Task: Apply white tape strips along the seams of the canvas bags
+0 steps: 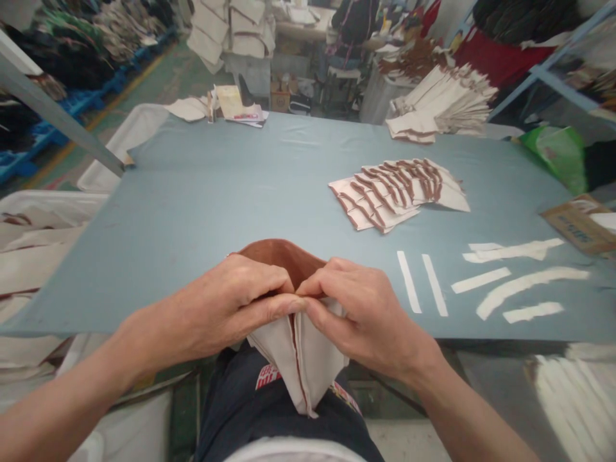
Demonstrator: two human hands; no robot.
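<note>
A cream fabric piece [317,359] with a brown lining and a brown seam down its middle hangs over the table's front edge, above my lap. My left hand [255,292] pinches its upper edge between thumb and fingers. Right beside it, my right hand [341,298] pinches the same edge, and the two thumbs meet at the seam. Behind the hands the brown inner side [283,253] curves up in an open arc. The lower end of the piece narrows to a point.
On the blue-green table [216,179] lie overlapping cream pieces with brown edges [389,189], white strips [436,285], a cardboard piece [580,221] and papers [245,115]. Cream fabric stacks [443,102] stand at the back right. Bins [58,199] flank the left side. A person [356,29] sits beyond.
</note>
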